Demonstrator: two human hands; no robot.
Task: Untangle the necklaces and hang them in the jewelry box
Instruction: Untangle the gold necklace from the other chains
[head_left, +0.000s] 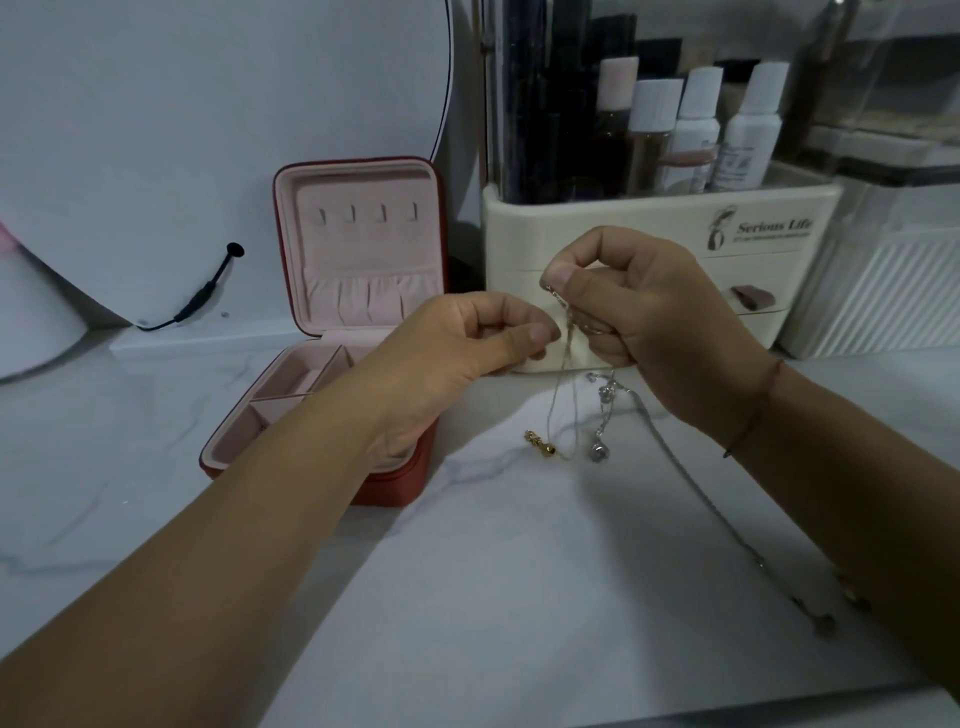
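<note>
The tangled thin silver and gold necklace chains (567, 338) hang in a bunch from the right hand (660, 322), which is raised above the tabletop and pinches their upper end between thumb and forefinger, the other fingers curled in beneath. From that pinch the strands drop to the white marble-veined tabletop (493, 597), where a small gold pendant (540, 445) and a round silver pendant (597, 452) lie near each other; one silver strand trails on across the surface toward the right forearm. The left hand (467, 343) is just beside the bunch, its thumb and forefinger closed together at the strands' edge — whether a strand is caught between them is too fine to tell. Left of the hands stands the open red jewelry box with pale pink lining (291, 244), its lid upright with a row of four small hooks (366, 213) bare, its tray partly covered by the left forearm. A thin red string bracelet (753, 415) circles the right wrist. Behind the hands sits a cream plastic cosmetics organiser (649, 218) holding white-capped bottles (698, 119) — and farther left, a round white panel (208, 104) with a black cable (208, 288).
</note>
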